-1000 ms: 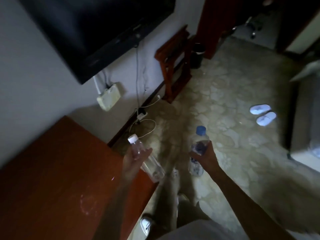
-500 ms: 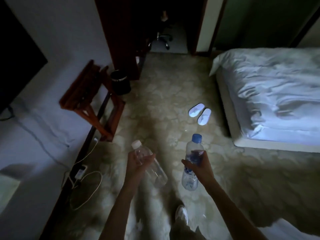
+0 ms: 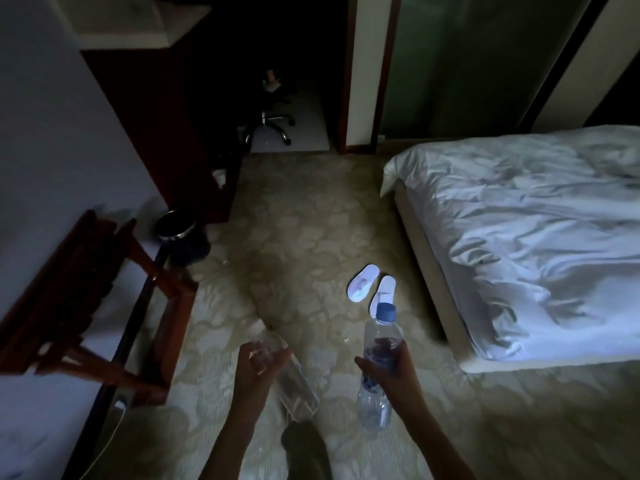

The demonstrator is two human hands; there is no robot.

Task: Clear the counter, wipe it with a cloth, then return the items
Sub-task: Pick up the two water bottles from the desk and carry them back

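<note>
Left hand grips a tilted clear bottle, right hand grips an upright bottle nearer the bed.

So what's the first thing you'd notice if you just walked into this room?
Probably the two plastic bottles held out over the carpet: the left hand grips a clear bottle that is tilted, and the right hand holds a blue-capped bottle upright. Next, the big bed with rumpled white sheets on the right, and the white slippers on the floor beside it.
</note>
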